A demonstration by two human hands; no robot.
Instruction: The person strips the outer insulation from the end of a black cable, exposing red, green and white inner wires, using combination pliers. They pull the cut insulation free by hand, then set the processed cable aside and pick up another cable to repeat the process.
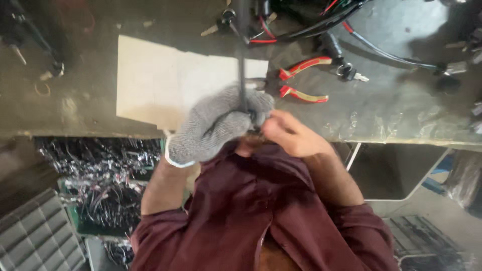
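Workbench [75,110]: one, grey and worn, across the upper part of the head view.
Cardboard sheet [150,80]: one, pale, flat on the bench, just behind the hands.
Crate of wire harnesses [100,185]: one green crate under the bench edge, full of tangled black wires — count not legible.
Left hand [216,125]: in one grey knit glove, fingers curled tight around the black cable, at the bench's near edge.
Right hand [291,134]: bare, fingertips pinched at the same spot on the cable, touching the gloved hand; what the tips grip is hidden.
Black cable [242,55]: one, runs straight up from the two hands to the wire bundle at the far side.
Pliers [301,80]: one pair, red-and-yellow handles spread, lying on the bench just right of the cardboard.
Keys [351,74]: one small bunch near the pliers — a second key [211,30] lies farther back.
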